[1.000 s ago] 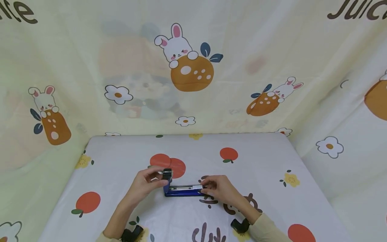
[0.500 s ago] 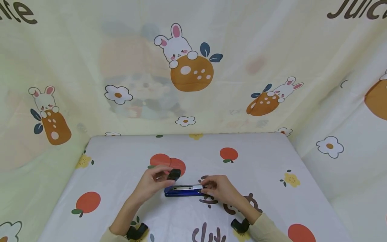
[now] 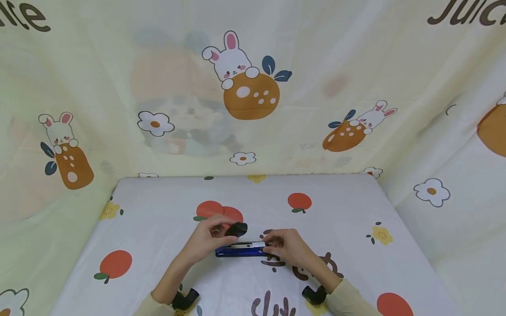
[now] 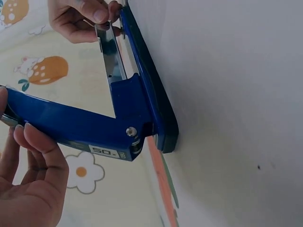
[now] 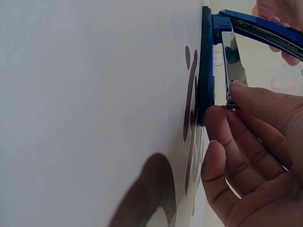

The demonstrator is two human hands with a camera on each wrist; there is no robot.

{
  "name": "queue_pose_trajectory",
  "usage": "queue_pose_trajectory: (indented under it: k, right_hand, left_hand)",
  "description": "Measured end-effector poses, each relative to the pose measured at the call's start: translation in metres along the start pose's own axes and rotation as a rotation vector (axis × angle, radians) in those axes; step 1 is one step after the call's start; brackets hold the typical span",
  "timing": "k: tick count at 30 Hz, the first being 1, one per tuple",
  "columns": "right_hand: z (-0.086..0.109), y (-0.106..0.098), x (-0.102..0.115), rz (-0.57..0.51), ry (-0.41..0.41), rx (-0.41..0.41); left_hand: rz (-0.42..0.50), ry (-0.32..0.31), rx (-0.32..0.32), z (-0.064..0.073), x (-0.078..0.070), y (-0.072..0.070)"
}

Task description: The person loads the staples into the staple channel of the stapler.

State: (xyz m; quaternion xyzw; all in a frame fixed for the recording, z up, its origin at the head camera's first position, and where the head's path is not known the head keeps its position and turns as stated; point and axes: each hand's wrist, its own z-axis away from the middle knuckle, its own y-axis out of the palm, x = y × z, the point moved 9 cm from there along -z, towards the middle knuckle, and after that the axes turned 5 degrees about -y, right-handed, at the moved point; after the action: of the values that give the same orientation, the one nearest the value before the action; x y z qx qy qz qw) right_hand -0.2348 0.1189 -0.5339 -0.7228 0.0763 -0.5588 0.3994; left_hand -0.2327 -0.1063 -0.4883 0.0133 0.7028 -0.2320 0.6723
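Observation:
A blue stapler (image 3: 240,253) rests on the table, its base flat and its top cover (image 4: 66,116) swung up at an angle. Between cover and base lies the silver staple magazine (image 5: 233,56), exposed. My left hand (image 3: 206,239) grips the free end of the cover between thumb and fingers. At the stapler's other end, my right hand (image 3: 287,246) pinches the front tip of the magazine; its thumb lies on the metal in the right wrist view. Whether staples are inside cannot be told.
A white cloth with fruit prints covers the table (image 3: 336,228). Patterned fabric (image 3: 276,140) hangs behind and on both sides. Black wrist-worn pieces (image 3: 186,299) sit at each forearm, close to the tabletop.
The stapler's top cover has tilted from near upright down toward the right, with my left hand moving right along with it. My right hand and the base have stayed in place.

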Motion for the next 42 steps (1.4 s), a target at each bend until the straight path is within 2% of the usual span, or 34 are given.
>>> queue_pose_trajectory:
  k: [4,20,25,34,42]
  right_hand:
    - [0.0,0.0,0.0,-0.014,-0.001,0.006]
    - [0.0,0.001,0.0,-0.017,-0.025,0.005]
    - [0.0,0.001,0.0,-0.011,-0.027,0.001]
    - [0.0,0.001,-0.002,-0.002,-0.015,-0.012]
    - [0.0,0.001,0.0,-0.009,-0.014,-0.013]
  left_hand:
    - [-0.033,-0.006,-0.002,-0.004,0.0,0.004]
    - [-0.129,0.043,0.023,-0.012,-0.002,0.027]
    - [-0.198,0.069,0.026,-0.018,-0.002,0.036]
    - [-0.322,0.072,0.045,-0.023,-0.001,0.052]
    - [-0.377,0.064,0.038,-0.024,-0.002,0.06]
